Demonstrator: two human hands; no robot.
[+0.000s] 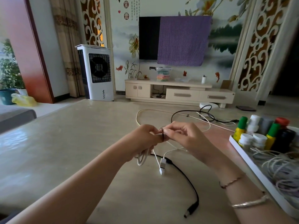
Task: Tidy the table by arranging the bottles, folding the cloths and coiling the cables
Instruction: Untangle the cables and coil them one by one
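the left hand point(142, 139) and the right hand point(182, 136) meet above the middle of the table point(64, 143). the left hand has its fingers curled round a bunch of white cable point(142, 157), and loops of it hang down under the hand. the right hand pinches a small black band point(162, 135) that goes round the left hand's fingertip and the cable. two white plugs point(162, 166) hang from the cable just under the hands, near the table top. more of the white cable runs in a big loop on the table, far behind the hands. a black cable point(192, 185) lies on the table under the hands and bends to the near right, and its round plug point(191, 207) rests close to the near edge. another black cable point(208, 113) lies far off on the table, well apart from the hands. on the right side sits a white tray point(252, 160). bottles point(258, 133) stand close together in the far part of the tray, some with green caps, some with white caps, and one with a red cap. a pile of thin pale cord point(281, 168) fills the near part of the tray.
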